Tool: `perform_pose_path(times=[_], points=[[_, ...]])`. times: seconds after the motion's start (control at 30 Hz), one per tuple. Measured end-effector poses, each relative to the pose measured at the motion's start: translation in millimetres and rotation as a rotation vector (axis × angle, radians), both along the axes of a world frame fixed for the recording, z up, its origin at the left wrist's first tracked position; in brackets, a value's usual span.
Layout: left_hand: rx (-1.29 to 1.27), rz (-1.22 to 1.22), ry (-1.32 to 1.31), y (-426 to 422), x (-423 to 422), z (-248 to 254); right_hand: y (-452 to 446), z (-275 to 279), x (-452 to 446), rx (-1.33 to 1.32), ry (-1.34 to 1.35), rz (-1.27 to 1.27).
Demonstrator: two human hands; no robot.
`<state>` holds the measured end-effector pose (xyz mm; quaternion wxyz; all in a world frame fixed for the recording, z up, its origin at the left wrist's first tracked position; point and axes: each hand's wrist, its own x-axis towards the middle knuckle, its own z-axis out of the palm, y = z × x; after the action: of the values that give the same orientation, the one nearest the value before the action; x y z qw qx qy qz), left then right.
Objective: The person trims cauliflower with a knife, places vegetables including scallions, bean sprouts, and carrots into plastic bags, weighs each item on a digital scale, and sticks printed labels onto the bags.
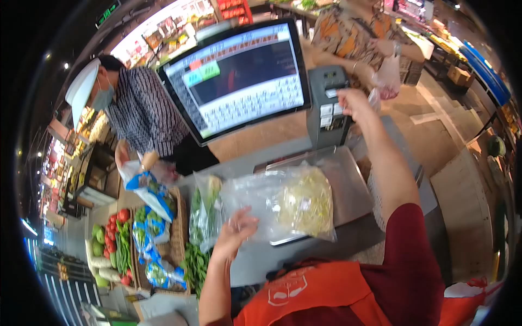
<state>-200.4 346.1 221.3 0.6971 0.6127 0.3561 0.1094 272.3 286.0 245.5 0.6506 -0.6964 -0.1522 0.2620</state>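
Note:
A clear plastic bag [266, 190] of pale yellow, sprout-like vegetables [304, 204] lies on the metal weighing tray [350, 176]. At the bag's loose left end is my left hand [238, 228], fingers apart; whether it touches the plastic is unclear. My right hand [356, 104] reaches across to the grey label printer [329, 122], its fingers bent together at the edge of a small white label [331, 93]. Beside the bag, a second clear bag [204, 209] holds green leafy vegetables.
A large tilted screen [236, 81] stands behind the tray. Wicker baskets [179, 225] hold bagged greens, with tomatoes [111, 233] further left. Across the counter, a person in a white hat [87, 89] holds bags; another person's hand holds a pinkish bag [389, 79] near the printer.

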Motion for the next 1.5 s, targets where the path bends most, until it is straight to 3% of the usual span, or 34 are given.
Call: perform_pose_path(times=[0.1,0.23,0.3,0.4,0.53,0.63,0.67,0.8,0.87,0.97,1.07,1.17,1.5], points=[[-0.075,-0.005,0.003,5,14,-5,-17,10,-32,0.319,0.137,-0.014],[-0.341,0.066,-0.097,5,29,-17,-63,-11,-107,0.480,0.172,0.248],[-0.464,0.084,-0.119,4,36,-23,-89,-31,-152,0.488,0.255,0.259],[-0.261,0.007,0.096,-6,52,-29,-111,-64,-206,0.432,0.342,0.324],[-0.088,-0.310,0.154,-9,79,-22,-108,-95,-240,0.408,0.307,0.310],[-0.068,-0.035,0.070,-12,94,-34,-98,-106,-245,0.528,0.337,0.264],[-0.204,-0.114,-0.098,-5,96,-40,-95,-109,-245,0.573,0.376,0.241],[-0.285,-0.043,-0.041,-7,105,-50,-95,-107,-254,0.767,0.504,0.161],[-0.319,0.058,-0.059,-27,111,-34,-97,-105,-260,0.741,0.523,0.082],[-0.113,-0.254,-0.024,-31,109,-28,-108,-107,-266,0.735,0.529,0.047],[-0.110,-0.270,0.117,-21,115,-45,-116,-111,-276,0.699,0.518,0.023],[-0.265,-0.158,0.087,-21,116,-45,-116,-112,-291,0.612,0.522,-0.019],[-0.301,-0.197,0.055,-21,114,-55,-116,-106,-309,0.397,0.488,-0.008]])
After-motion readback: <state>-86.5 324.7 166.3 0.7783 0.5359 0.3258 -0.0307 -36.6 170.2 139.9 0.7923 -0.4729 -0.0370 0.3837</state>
